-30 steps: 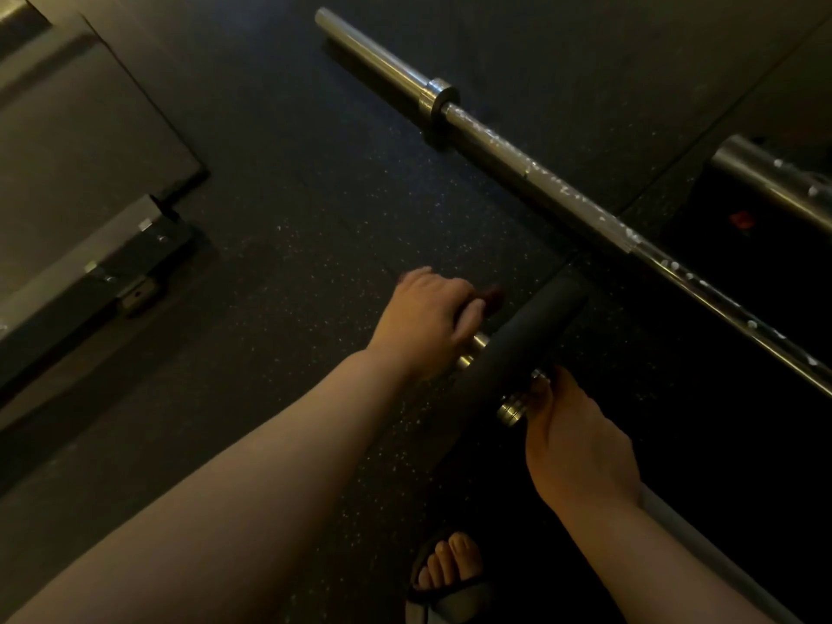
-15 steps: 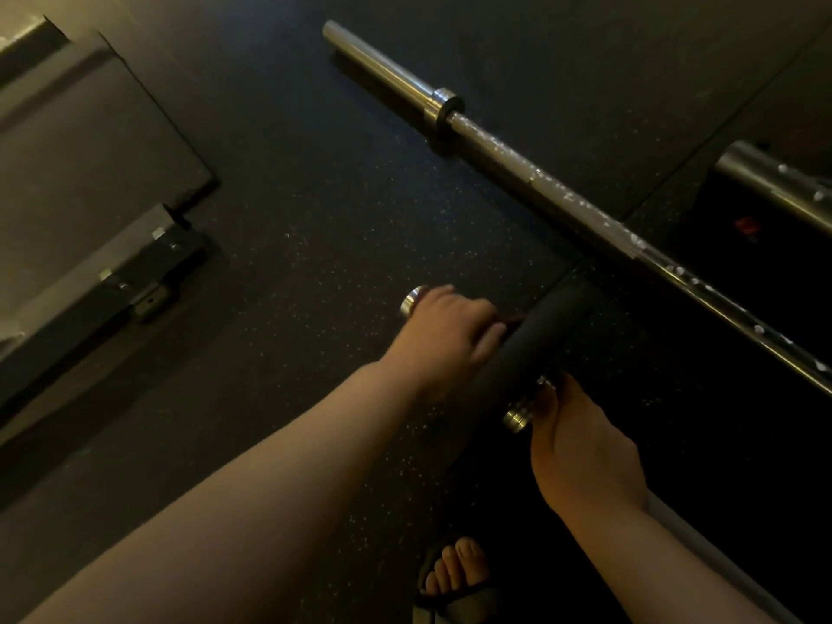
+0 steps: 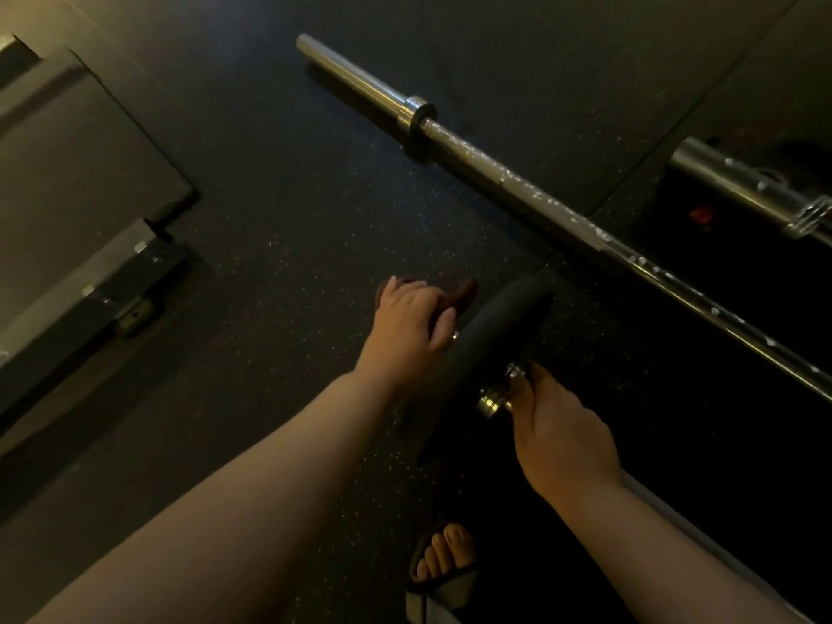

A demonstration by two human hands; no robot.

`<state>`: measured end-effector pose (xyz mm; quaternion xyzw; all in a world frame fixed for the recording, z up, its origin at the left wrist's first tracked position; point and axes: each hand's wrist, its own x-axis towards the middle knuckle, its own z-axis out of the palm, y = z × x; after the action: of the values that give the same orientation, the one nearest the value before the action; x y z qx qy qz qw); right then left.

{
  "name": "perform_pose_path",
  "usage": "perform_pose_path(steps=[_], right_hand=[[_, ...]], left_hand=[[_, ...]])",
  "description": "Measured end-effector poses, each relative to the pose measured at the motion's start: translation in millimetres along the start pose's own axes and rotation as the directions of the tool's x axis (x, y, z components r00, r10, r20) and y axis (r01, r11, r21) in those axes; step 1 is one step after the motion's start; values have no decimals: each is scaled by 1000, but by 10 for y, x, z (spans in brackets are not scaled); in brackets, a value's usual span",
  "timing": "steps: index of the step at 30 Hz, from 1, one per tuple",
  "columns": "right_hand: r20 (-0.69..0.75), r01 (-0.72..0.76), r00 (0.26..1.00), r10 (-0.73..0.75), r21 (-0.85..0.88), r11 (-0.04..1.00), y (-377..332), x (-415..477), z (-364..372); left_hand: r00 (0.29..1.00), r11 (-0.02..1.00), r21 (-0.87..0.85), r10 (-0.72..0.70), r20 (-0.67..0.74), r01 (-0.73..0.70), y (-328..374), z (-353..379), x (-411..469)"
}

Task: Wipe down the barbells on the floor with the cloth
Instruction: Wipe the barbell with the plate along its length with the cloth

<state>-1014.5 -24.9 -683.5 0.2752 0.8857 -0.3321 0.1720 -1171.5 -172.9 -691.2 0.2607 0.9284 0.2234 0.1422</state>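
Note:
A short near barbell [image 3: 495, 398] carries a black plate [image 3: 499, 326] standing on edge on the dark rubber floor. My left hand [image 3: 409, 322] grips a dark reddish cloth [image 3: 459, 292] wrapped over the bar's far sleeve end, which is hidden beneath it. My right hand [image 3: 562, 439] holds the bar just behind the chrome collar on the plate's near side. A long chrome barbell [image 3: 540, 195] lies diagonally beyond, flecked with white spots. The sleeve of a third barbell [image 3: 743, 186] shows at the right edge.
A grey metal platform and dark base rail [image 3: 90, 286] occupy the left side. My sandaled foot [image 3: 445, 560] stands just below the hands. Speckled black floor [image 3: 292, 218] lies between the platform and the bars.
My left hand slid the cloth outward along the near bar's sleeve and now covers the chrome end that showed half a second ago. My right hand kept its hold.

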Motion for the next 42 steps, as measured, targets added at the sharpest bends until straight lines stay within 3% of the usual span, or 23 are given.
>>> perform_pose_path(steps=[4,6,10,12,14,16,19,21,22,23,25,27,31,33,35,37,42], right_hand=[[-10,1,1000,-1,-40,999,145,-118,-43],[-4,20,1000,-21,-48,999,239,-188,-36],[24,6,1000,-6,3,1000,367,-314,-66],[36,-33,999,30,75,997,393,-389,-97],[40,-42,999,36,155,987,416,-469,-116],[37,-30,999,23,207,978,467,-531,-118],[22,-41,999,37,267,963,530,-614,-125],[-3,-29,1000,30,225,974,551,-657,-128],[-15,-21,1000,24,188,982,561,-662,-133],[-20,-39,999,44,186,982,581,-662,-144],[-14,-86,996,91,227,970,624,-661,-154],[-39,-101,993,113,227,969,651,-665,-163],[-86,-51,993,80,290,956,645,-650,-118],[-49,-37,997,57,329,944,555,-609,-113],[0,14,1000,-15,298,955,428,-531,-108],[53,86,994,-99,220,972,285,-422,-100],[126,154,980,-154,10,988,304,-298,-108]], left_hand=[[991,957,-290,38,130,2,36,0,-549],[990,949,-314,34,133,10,29,-47,-757],[952,904,-336,-186,245,263,3,-208,-1057],[924,821,-450,-383,24,352,25,-320,-1147],[848,781,-558,-474,-236,281,155,-451,-1182],[849,833,-543,-358,-388,103,446,-556,-1180],[880,910,-309,111,-462,-277,1024,-558,-1191],[837,895,7,419,-351,-445,1261,-319,-1146],[831,860,173,509,-223,-481,1330,-139,-1094],[858,834,280,510,-59,-476,1365,53,-1039],[926,869,341,284,248,-358,1381,385,-936],[917,912,324,116,382,-251,1392,605,-885],[898,920,199,253,360,-339,1312,785,-988],[906,954,40,268,327,-296,1179,785,-1063],[962,969,-195,189,195,-150,1067,753,-1118],[995,956,-286,83,51,-65,994,690,-1200],[992,948,-303,-67,104,96,1041,517,-1276]])
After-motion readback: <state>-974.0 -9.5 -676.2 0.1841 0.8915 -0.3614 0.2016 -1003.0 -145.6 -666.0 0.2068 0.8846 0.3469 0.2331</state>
